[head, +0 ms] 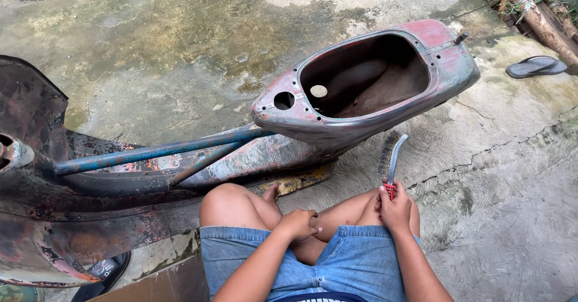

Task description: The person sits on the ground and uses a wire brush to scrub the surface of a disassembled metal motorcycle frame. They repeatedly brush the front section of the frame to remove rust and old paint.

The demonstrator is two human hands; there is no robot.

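On the cracked, damp concrete ground [512, 175], near its lower right stretch, a person is sitting in denim shorts [355, 260] with knees drawn up beside a stripped scooter frame [337, 109]. The right hand [395, 208] is curling tight around the red grip of a wire brush [391, 160], which is pointing up and away from the knee toward the frame's rear shell without touching it. The brush is showing a thin, pale metal handle that bends slightly, with a dark strip of bristles running along its left side. The left hand [299, 222] is resting on the inner thigh with fingers folded in loosely, holding nothing. The frame is lying across the ground from the left edge toward the upper right, its paint worn to patches of faded red, grey bare metal and brown rust, with a wide open cavity in the tail and a blue tube [156, 152] running along its middle. A dark sandal [536, 66] is lying near the ground's upper right corner.
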